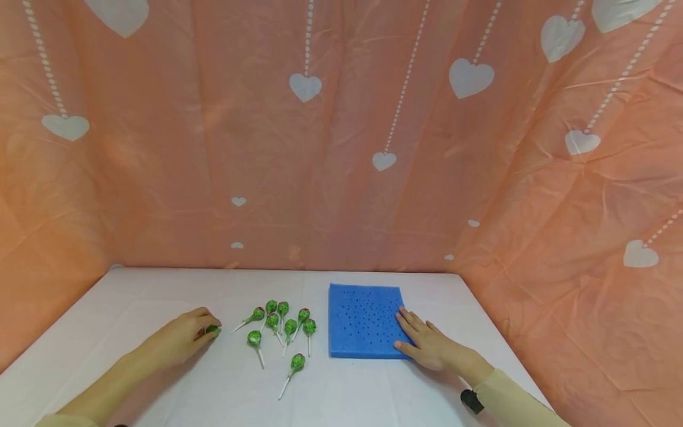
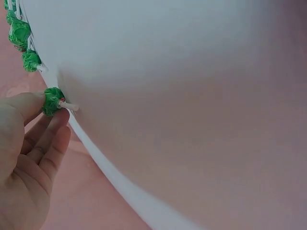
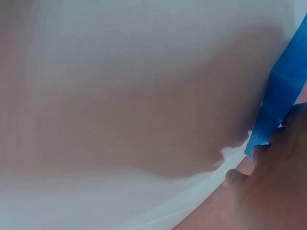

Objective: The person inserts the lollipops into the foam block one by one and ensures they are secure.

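Note:
My left hand pinches a lollipop in a green wrapper between thumb and fingers, left of the other sweets. Its short white stick points away from the palm in the left wrist view. On the right, my right hand rests with extended fingers on the right edge of a blue foam block, whose top is dotted with small holes. In the right wrist view the fingers lie along the side of the block.
Several green-wrapped lollipops lie loosely grouped between the left hand and the block. One lollipop lies nearer the front. A white cloth covers the table, and an orange curtain with white hearts hangs behind and at the sides.

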`<state>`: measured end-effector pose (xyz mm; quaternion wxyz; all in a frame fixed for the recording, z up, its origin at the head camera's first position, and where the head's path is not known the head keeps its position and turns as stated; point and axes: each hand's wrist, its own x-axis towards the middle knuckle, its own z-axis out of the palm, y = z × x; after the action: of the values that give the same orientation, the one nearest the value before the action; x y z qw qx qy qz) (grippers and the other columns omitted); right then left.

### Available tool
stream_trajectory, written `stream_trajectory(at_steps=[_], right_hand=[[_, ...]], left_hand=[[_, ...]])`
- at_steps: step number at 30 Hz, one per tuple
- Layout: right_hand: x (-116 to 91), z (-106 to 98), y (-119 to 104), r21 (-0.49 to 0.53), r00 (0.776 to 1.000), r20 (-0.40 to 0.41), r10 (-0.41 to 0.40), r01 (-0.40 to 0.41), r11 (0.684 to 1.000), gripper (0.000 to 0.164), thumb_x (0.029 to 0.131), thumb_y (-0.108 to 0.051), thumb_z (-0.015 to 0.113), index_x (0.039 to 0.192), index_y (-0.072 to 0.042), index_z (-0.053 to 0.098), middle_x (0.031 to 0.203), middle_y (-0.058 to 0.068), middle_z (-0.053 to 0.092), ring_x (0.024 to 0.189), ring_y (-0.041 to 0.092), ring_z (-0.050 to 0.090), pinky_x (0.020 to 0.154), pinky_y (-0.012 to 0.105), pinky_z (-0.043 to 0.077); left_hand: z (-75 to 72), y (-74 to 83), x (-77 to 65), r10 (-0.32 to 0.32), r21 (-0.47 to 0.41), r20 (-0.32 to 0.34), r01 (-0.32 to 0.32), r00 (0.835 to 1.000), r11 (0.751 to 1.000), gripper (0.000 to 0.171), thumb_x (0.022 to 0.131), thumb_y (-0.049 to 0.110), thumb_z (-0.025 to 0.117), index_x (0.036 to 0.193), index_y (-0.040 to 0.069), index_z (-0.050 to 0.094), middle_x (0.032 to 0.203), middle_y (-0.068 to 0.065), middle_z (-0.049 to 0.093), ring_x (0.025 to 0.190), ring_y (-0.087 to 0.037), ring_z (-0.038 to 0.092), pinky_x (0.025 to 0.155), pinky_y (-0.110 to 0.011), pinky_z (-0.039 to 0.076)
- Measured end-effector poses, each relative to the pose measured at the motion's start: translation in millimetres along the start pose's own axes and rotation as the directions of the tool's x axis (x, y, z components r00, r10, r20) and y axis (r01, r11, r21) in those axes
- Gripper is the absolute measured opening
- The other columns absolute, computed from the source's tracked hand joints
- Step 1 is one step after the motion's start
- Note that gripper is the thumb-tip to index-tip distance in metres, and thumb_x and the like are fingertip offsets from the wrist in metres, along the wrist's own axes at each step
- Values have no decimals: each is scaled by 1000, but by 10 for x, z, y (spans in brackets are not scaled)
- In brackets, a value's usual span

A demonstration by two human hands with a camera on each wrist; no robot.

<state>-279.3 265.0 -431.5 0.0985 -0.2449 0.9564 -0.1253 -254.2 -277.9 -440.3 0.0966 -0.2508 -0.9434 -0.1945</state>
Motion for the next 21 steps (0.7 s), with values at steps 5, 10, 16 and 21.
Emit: stream_trajectory(at_steps=[5, 10, 16, 21], right_hand=[[-18, 17, -10, 0, 1000, -14, -7, 7, 1000, 77, 110, -50, 43, 163, 2, 22, 172, 21, 14, 157, 43, 14, 122, 68, 16], [-14, 32, 0, -12, 999, -28, -15, 15, 1000, 78, 110, -50, 43, 162, 4, 22, 171, 22, 14, 157, 43, 14, 122, 67, 16], [-4, 47, 11, -15, 999, -32, -18, 18, 1000, 78, 110, -50, 42, 162, 5, 21, 171, 23, 13, 157, 43, 14, 123, 66, 17], [0, 56, 17, -5, 999, -28, -19, 19, 1000, 78, 110, -49, 42, 162, 5, 21, 171, 23, 12, 157, 43, 14, 123, 66, 17]], left_hand=[[15, -20, 2, 11, -25, -5, -11, 1000, 1000, 11, 91, 4, 76, 103, 6, 76, 98, 5, 65, 81, -3, 57, 68, -29, 55], [5, 16, 7, -20, -56, -31, 18, 999, 998, 11, 93, 3, 74, 104, 5, 75, 98, 5, 64, 79, -1, 55, 67, -26, 54], [12, 63, 28, -30, -98, -118, 18, 993, 995, 13, 92, 0, 74, 104, 4, 73, 100, 5, 63, 80, 0, 59, 67, -25, 55], [25, 162, 70, -40, -145, -189, 13, 981, 989, 16, 91, -1, 75, 106, 2, 70, 102, 2, 63, 81, -2, 62, 68, -26, 56]])
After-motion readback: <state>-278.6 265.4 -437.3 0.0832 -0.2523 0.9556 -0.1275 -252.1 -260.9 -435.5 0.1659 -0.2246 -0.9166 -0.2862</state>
